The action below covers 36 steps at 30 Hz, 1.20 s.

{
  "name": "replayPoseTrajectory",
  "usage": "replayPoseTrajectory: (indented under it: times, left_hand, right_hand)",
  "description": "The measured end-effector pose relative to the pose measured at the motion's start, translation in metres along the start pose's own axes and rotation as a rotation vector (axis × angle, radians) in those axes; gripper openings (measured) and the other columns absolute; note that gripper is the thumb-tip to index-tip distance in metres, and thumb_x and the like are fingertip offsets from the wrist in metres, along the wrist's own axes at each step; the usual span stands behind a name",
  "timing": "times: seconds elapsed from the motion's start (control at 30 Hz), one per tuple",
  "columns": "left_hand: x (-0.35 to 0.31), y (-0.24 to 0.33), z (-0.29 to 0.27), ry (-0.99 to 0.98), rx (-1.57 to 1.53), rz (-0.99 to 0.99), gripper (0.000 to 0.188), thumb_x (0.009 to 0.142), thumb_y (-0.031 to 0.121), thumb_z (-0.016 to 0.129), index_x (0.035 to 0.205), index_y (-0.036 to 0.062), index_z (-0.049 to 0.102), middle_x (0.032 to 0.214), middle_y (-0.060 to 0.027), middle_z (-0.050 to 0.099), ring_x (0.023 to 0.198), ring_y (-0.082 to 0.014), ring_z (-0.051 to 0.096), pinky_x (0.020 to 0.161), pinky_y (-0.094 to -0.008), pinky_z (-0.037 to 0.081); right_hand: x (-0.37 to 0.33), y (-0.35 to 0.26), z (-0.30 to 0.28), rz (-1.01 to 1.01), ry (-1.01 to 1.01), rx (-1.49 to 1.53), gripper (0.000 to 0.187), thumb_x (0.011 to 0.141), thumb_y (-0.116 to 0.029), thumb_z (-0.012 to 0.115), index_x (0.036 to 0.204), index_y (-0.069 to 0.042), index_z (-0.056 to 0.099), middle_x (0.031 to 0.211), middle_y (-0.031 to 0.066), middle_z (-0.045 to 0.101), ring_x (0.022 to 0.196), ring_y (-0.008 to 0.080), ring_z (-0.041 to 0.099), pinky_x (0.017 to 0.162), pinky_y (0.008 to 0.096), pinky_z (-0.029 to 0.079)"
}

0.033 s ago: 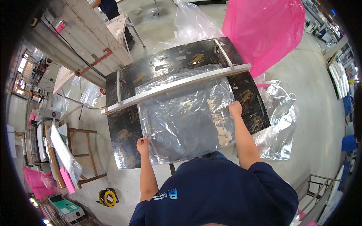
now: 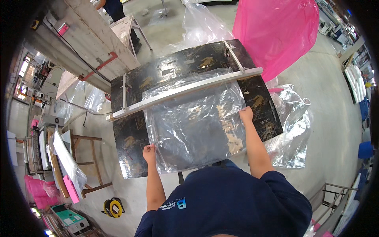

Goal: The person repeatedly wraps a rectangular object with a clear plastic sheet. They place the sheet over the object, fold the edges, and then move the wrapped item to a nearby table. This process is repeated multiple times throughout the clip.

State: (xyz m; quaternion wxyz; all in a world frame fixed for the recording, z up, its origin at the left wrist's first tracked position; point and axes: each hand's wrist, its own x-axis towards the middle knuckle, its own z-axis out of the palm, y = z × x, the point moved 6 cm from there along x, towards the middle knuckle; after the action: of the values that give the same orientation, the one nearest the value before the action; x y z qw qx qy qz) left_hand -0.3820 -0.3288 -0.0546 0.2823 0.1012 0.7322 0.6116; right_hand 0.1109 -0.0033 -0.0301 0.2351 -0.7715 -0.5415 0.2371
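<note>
A clear plastic bag (image 2: 189, 132) lies spread on a black, scuffed tabletop (image 2: 132, 152). Its far part passes beneath a long pale bar (image 2: 185, 90), which crosses the table and joins two hinged side arms. My left hand (image 2: 149, 153) pinches the bag's left edge near the close side of the table. Farther up on the right, my right hand (image 2: 246, 114) is closed on the opposite edge. Between my hands the film looks wrinkled and shiny, with a worn tan patch showing under its right part.
Pink plastic sheeting (image 2: 276, 31) hangs beyond the table's far right corner. Silvery film (image 2: 294, 130) lies on the floor at right. A wooden frame stand (image 2: 89, 162) and a yellow cable reel (image 2: 113, 207) are at left. Another person (image 2: 114, 10) stands behind a pillar (image 2: 90, 35).
</note>
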Motion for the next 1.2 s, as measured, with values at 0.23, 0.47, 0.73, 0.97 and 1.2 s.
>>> replayPoseTrajectory:
  times: [0.23,0.47,0.73,0.97,1.2]
  left_hand:
    - [-0.031,0.063,0.006,0.214,0.704,0.229,0.020,0.072,0.018,0.068,0.075,-0.0005,0.062,0.058,-0.0048,0.058,0.056,-0.0101,0.056,0.054,-0.0254,0.044]
    - [0.002,0.037,-0.012,0.170,0.788,0.015,0.026,0.067,0.026,0.071,0.074,0.0021,0.065,0.062,-0.0100,0.062,0.059,-0.0198,0.059,0.060,-0.0309,0.045]
    - [-0.001,0.020,-0.011,0.076,0.579,0.006,0.031,0.069,0.030,0.071,0.067,0.0007,0.061,0.057,-0.0077,0.058,0.055,-0.0179,0.055,0.055,-0.0307,0.042]
    - [-0.022,0.021,-0.018,0.163,0.616,-0.148,0.015,0.068,0.015,0.071,0.070,0.0029,0.063,0.059,-0.0018,0.057,0.055,-0.0081,0.050,0.054,-0.0232,0.041]
    - [-0.036,0.022,-0.018,0.073,0.508,-0.151,0.013,0.067,0.003,0.069,0.076,0.0006,0.060,0.065,0.0000,0.056,0.058,-0.0068,0.049,0.056,-0.0209,0.041]
  right_hand:
    - [0.006,0.027,0.000,0.295,-0.068,0.473,0.008,0.067,0.002,0.062,0.074,0.004,0.060,0.067,0.0071,0.059,0.059,0.0127,0.054,0.053,0.0286,0.041]
    - [0.046,0.062,0.022,0.283,-0.236,0.598,0.013,0.063,-0.004,0.070,0.071,0.003,0.063,0.061,0.0059,0.058,0.054,0.0153,0.054,0.049,0.0304,0.041]
    - [0.053,0.039,0.013,0.250,-0.272,0.172,0.018,0.057,-0.009,0.076,0.063,0.001,0.062,0.065,0.0107,0.061,0.058,0.0197,0.058,0.055,0.0308,0.044]
    - [0.045,0.027,-0.010,0.239,-0.331,0.163,0.014,0.056,-0.009,0.075,0.062,-0.002,0.064,0.064,0.0116,0.063,0.063,0.0216,0.062,0.059,0.0307,0.046]
    - [0.033,0.007,-0.029,0.098,-0.239,-0.055,0.018,0.055,-0.015,0.077,0.062,-0.005,0.063,0.068,0.0131,0.063,0.064,0.0266,0.062,0.062,0.0344,0.047]
